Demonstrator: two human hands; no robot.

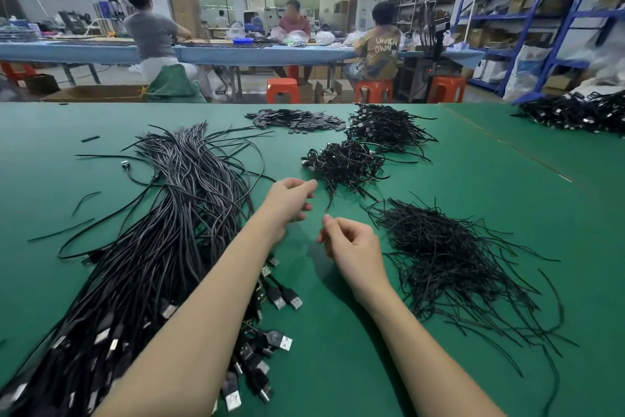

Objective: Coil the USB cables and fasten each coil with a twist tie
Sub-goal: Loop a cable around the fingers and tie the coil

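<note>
A long bundle of uncoiled black USB cables [176, 220] lies across the left of the green table [338, 349], with its plugs near the front edge. A heap of black twist ties [449, 257] lies at the right. A pile of coiled, tied cables [345, 163] sits in the middle, and a second such pile [389, 127] lies behind it. My left hand [291, 203] hovers just right of the bundle, fingers loosely curled, holding nothing that I can see. My right hand [351, 244] hangs beside the twist ties, fingers also loosely curled and empty.
A patch of small dark flat pieces [297, 121] lies at the back of the table. Another cable heap [575, 112] sits at the far right. Loose single cables [84, 224] trail at the left. Beyond the table, people sit on orange stools [282, 90] at a blue bench.
</note>
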